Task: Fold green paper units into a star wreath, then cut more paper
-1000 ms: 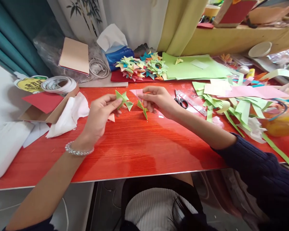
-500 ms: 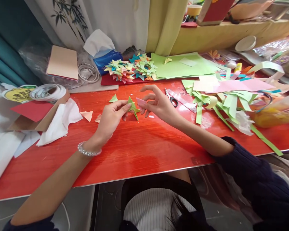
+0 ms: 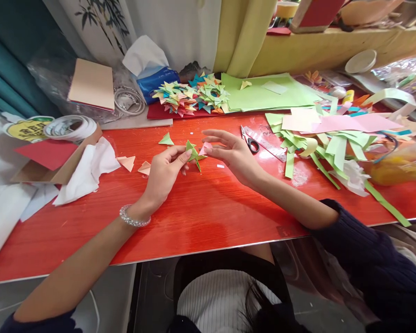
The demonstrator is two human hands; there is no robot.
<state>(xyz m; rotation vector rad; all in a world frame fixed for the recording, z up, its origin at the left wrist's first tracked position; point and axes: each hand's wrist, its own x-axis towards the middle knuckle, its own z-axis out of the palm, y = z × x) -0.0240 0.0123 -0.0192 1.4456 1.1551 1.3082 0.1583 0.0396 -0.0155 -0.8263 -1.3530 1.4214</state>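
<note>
Between thumb and fingers, my left hand (image 3: 164,173) pinches a green folded paper piece (image 3: 193,151) with several points. Just right of it, my right hand (image 3: 234,155) holds a small pink folded paper piece (image 3: 204,148) at its fingertips, close against the green one; whether the two touch I cannot tell. A loose green folded triangle (image 3: 166,138) lies behind my left hand. Two peach folded pieces, one a peach triangle (image 3: 126,163), rest to the left on the red table (image 3: 180,222).
Black-handled scissors (image 3: 250,140) lie right of my right hand. Green paper strips (image 3: 339,148) and pink paper (image 3: 357,122) pile up further right. Folded-paper rings (image 3: 176,98) and green sheets (image 3: 242,97) sit at the back. Tape rolls (image 3: 71,127) and tissue stand left.
The pink piece in my right hand has turned and now shows as a triangle beside the green piece. The view has shifted slightly; my left hand keeps its grip.
</note>
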